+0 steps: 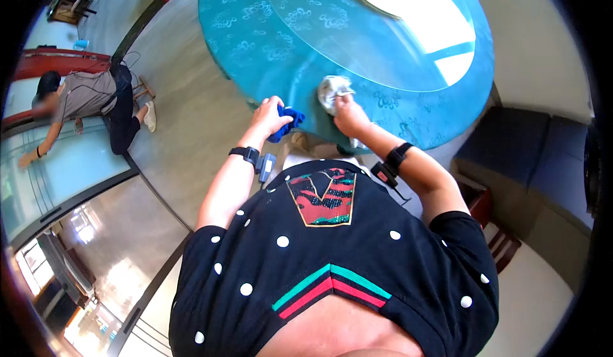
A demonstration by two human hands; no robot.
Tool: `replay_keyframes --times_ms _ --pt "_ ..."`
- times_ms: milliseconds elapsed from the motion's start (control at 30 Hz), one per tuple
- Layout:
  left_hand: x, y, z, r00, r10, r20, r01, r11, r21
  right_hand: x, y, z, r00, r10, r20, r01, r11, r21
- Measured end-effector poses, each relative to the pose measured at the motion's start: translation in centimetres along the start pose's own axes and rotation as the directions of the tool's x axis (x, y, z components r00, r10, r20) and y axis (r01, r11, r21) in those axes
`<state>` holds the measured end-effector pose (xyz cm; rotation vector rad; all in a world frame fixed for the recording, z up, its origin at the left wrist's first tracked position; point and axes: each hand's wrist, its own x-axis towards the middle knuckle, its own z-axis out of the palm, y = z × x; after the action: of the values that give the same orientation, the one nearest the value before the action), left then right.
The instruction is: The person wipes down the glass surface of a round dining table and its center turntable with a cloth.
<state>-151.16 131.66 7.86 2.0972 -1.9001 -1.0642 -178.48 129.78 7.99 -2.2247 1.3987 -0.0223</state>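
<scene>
A blue cloth (288, 125) is bunched in my left hand (271, 117), whose fingers are closed round it near the front edge of the round table. My right hand (350, 116) grips a crumpled whitish cloth (332, 91), which lies against the teal tablecloth (242, 38). On top of the tablecloth is a round glass turntable (332, 41) with bright reflections. Both forearms reach forward, and each wrist wears a dark band with a small device.
At the left, a person (96, 94) leans over a glass-like panel (64, 156), one arm stretched out. A dark cushioned bench (504, 140) stands right of the table. A wooden chair (504, 245) is close by my right side.
</scene>
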Motion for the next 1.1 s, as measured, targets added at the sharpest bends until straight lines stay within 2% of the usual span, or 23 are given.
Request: replay_keyframes --times_ms 33,67,100,133,167,233,267,333,367,433,467,567,600,633,667,700,767,800,867,900,967,1033,1100 --pt "-0.2 -0.3 -0.1 1.0 -0.007 -0.008 0.007 1.0 -0.005 1.1 -1.1 0.2 0.993 -0.113 0.033 0.114 0.993 -0.012" --pt "-0.6 -0.8 0.2 0.999 0.033 0.003 -0.033 0.999 -0.027 2.3 -2.1 0.1 0.991 -0.124 0.039 0.125 0.992 -0.014" --pt "-1.1 -0.7 -0.4 0.997 0.076 0.008 -0.076 0.996 -0.048 3.8 -3.1 -0.2 0.979 -0.152 0.139 0.152 0.988 0.006" --pt "-1.9 -0.7 -0.8 0.998 0.042 0.055 -0.039 0.998 -0.049 5.2 -3.7 -0.6 0.955 -0.179 0.238 0.177 0.984 0.029" --pt "-2.8 -1.6 -0.6 0.998 0.034 0.05 -0.032 0.998 -0.052 6.0 -4.1 -0.9 0.94 -0.239 0.244 0.241 0.97 0.023" --pt "-4.0 -4.2 -0.1 0.976 0.13 0.173 -0.122 0.991 -0.056 7.3 -4.7 -1.2 0.91 -0.364 0.199 0.366 0.93 0.027" --pt "-5.5 -4.6 -0.7 0.97 0.051 0.238 -0.047 0.999 -0.019 7.2 -5.1 -1.3 0.906 -0.372 0.204 0.375 0.927 0.024" --pt "-8.0 -7.9 0.2 0.952 -0.036 0.302 0.025 0.999 0.04 6.8 -6.2 -1.3 0.872 -0.482 -0.082 0.471 0.874 -0.124" --pt "-9.7 -9.9 0.8 0.951 -0.071 0.3 0.067 0.997 0.024 6.2 -6.3 -0.9 0.866 -0.494 -0.071 0.484 0.866 -0.125" --pt "-13.4 -14.9 3.6 0.921 -0.267 0.283 0.248 0.964 0.099 4.4 -5.9 -0.5 0.908 -0.392 0.144 0.41 0.903 -0.127" --pt "-15.4 -17.6 5.0 0.879 -0.354 0.32 0.34 0.935 0.1 3.0 -6.3 -1.2 0.933 -0.322 0.162 0.345 0.929 -0.138" --pt "-23.3 -24.2 9.5 0.784 -0.47 0.406 0.521 0.854 -0.017 -1.8 -4.2 -1.5 0.946 -0.264 0.189 0.283 0.955 -0.085" --pt "-25.9 -24.4 10.2 0.704 -0.565 0.432 0.643 0.764 -0.048 -3.1 -3.0 -1.7 0.948 -0.242 0.21 0.258 0.965 -0.055" --pt "-27.9 -22.8 9.4 0.649 -0.588 0.484 0.661 0.75 0.025 -4.2 -1.5 -1.9 0.945 -0.249 0.211 0.267 0.962 -0.06" --pt "-30.0 -20.2 7.9 0.59 -0.628 0.507 0.75 0.659 -0.057 -5.1 0.3 -2.1 0.948 -0.257 0.19 0.251 0.966 0.053" --pt "-31.2 -20.8 9.2 0.563 -0.623 0.543 0.752 0.659 -0.024 -5.3 1.6 -2.6 0.949 -0.265 0.172 0.237 0.957 0.166" --pt "-33.1 -18.6 9.1 0.528 -0.636 0.562 0.781 0.624 -0.027 -4.0 3.4 -3.3 0.95 -0.286 0.127 0.255 0.942 0.217" --pt "-33.5 -17.8 9.7 0.574 -0.628 0.525 0.769 0.634 -0.081 -2.9 3.3 -4.0 0.955 -0.287 0.068 0.258 0.925 0.28" --pt "-34.9 -17.4 11.5 0.66 -0.609 0.441 0.734 0.648 -0.203 -0.2 2.0 -5.6 0.95 -0.312 -0.023 0.305 0.909 0.284" --pt "-34.9 -16.9 11.6 0.66 -0.617 0.429 0.737 0.643 -0.21 1.8 0.7 -6.7 0.94 -0.34 -0.042 0.336 0.892 0.304" --pt "-34.8 -14.9 11.4 0.674 -0.606 0.422 0.738 0.574 -0.355 5.3 -2.4 -8.6 0.882 -0.462 -0.091 0.464 0.82 0.336" --pt "-35.1 -13.9 12.0 0.674 -0.644 0.363 0.738 0.565 -0.369 8.9 -4.6 -9.4 0.883 -0.466 -0.051 0.456 0.83 0.321" --pt "-35.1 -13.2 12.5 0.667 -0.695 0.269 0.733 0.546 -0.406 12.8 -5.6 -8.5 0.941 -0.309 -0.141 0.33 0.929 0.169"
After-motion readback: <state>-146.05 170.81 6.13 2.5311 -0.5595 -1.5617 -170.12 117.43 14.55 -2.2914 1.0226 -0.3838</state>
